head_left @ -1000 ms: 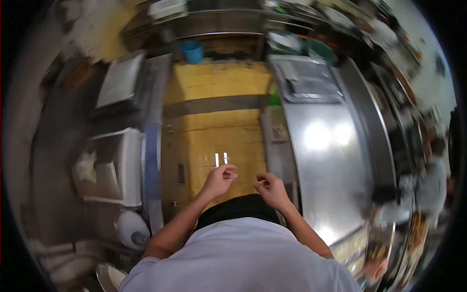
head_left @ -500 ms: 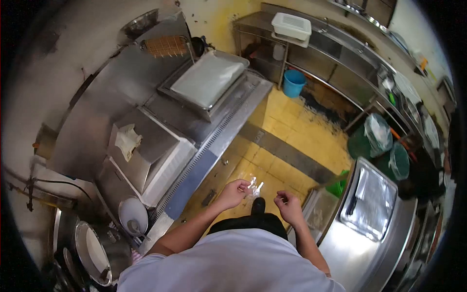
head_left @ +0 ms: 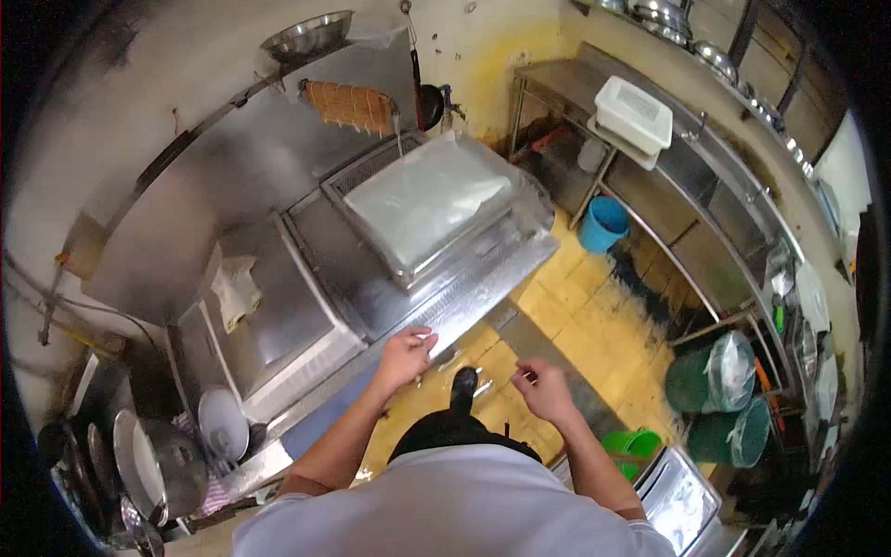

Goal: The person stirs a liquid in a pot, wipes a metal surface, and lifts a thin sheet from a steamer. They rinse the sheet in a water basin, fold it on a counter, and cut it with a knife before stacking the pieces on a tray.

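Note:
My left hand [head_left: 406, 357] is in front of the steel counter's edge, its thumb and fingers pinched together. Thin glints of what looks like clear plastic film [head_left: 481, 383] show beside it, over the floor and my dark shoe [head_left: 463, 388]. My right hand [head_left: 546, 390] is level with it to the right, fingers curled in; what they hold, if anything, I cannot tell. Ahead of my left hand, a large tray covered with a clear plastic sheet [head_left: 432, 200] rests on the counter [head_left: 464, 302].
A crumpled cloth [head_left: 237, 292] lies on a steel cover at left, near a white lid [head_left: 223, 424] and a large pot [head_left: 172, 469]. A blue bucket [head_left: 604, 225], green bins [head_left: 691, 381] and a green bucket [head_left: 633, 447] stand on the floor. White baskets [head_left: 634, 113] sit on the back counter.
The view has swung so the left counter and its tray fill more of it, and the right-hand steel table has slid toward the lower edge. My left hand has shifted left, closer to the counter.

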The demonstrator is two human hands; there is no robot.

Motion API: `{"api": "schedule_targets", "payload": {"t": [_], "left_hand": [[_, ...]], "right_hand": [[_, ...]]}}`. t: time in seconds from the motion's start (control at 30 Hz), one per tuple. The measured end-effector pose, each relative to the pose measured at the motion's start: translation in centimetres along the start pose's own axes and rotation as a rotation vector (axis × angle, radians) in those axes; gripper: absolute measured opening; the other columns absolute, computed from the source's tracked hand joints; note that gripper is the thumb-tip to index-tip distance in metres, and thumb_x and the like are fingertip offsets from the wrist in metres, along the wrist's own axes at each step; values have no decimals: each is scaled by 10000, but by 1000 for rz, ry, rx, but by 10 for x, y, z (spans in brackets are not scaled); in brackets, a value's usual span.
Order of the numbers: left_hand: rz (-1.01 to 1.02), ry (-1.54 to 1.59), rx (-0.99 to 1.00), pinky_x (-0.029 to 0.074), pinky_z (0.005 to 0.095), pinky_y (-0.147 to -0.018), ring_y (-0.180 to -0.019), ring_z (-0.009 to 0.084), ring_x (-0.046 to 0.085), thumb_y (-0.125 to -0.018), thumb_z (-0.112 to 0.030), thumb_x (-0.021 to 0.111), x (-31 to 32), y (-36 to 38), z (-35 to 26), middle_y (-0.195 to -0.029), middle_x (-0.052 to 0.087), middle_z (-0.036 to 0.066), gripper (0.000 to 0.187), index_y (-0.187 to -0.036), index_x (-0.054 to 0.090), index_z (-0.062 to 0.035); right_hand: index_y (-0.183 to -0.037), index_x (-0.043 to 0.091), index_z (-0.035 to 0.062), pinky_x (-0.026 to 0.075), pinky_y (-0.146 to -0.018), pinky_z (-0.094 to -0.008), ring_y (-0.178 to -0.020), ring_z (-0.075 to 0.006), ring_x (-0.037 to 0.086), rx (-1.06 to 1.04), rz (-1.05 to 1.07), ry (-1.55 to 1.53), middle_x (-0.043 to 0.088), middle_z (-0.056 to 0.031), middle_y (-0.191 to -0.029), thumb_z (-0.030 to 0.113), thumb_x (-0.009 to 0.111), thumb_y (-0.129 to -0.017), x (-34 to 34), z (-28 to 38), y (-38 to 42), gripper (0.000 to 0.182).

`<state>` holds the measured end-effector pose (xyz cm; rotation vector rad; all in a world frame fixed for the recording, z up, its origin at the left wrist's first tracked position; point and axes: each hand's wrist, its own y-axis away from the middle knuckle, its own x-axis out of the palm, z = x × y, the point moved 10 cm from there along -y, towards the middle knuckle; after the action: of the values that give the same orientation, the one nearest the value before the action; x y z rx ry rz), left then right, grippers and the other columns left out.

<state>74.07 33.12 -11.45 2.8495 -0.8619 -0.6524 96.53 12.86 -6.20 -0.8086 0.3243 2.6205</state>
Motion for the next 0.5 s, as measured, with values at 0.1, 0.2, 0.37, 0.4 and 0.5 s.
{"api": "schedule_targets", "payload": {"t": [0.1, 0.2, 0.37, 0.4, 0.5], "left_hand": [[-61, -147, 165, 520, 390, -953, -1107, 322, 672, -896, -286, 767, -6, -58, -22, -1200, 704, 187, 285, -788, 774, -22], [-206, -218, 244, 447, 416, -1086, -1262, 393, 567, -852, -261, 796, -16, -116, -34, -1379, 581, 248, 434, -1190, 681, -14], [-405, -519, 266, 323, 545, -1172, -1446, 455, 342, -906, -314, 719, -38, -221, -57, -1579, 342, 264, 697, -1471, 447, -9], [-416, -600, 226, 287, 581, -1182, -1471, 462, 296, -927, -350, 687, -42, -239, -56, -1603, 302, 259, 720, -1499, 410, -13], [-355, -801, 96, 179, 661, -1195, -1524, 460, 177, -973, -458, 581, -37, -281, -27, -1655, 197, 243, 781, -1562, 308, -24]], "right_hand": [[-1126, 696, -23, 579, -781, -405, -860, -324, 726, -43, 69, 98, 734, -199, -995, 175, 733, -875, -12, 12, -67, 322], [-1147, 684, -18, 569, -803, -437, -884, -351, 711, -60, 153, 155, 717, -216, -1028, 196, 718, -887, -10, 26, -115, 338], [-1123, 685, -28, 550, -840, -439, -943, -401, 678, -278, 146, 199, 683, -234, -1073, 186, 722, -877, -26, 83, -196, 328], [-1120, 686, -27, 548, -844, -441, -949, -407, 675, -281, 164, 200, 679, -238, -1083, 184, 722, -876, -26, 90, -213, 325], [-1124, 688, -23, 537, -897, -454, -1008, -424, 656, -346, 203, 229, 666, -245, -1117, 176, 708, -874, -21, 86, -268, 321]]}}
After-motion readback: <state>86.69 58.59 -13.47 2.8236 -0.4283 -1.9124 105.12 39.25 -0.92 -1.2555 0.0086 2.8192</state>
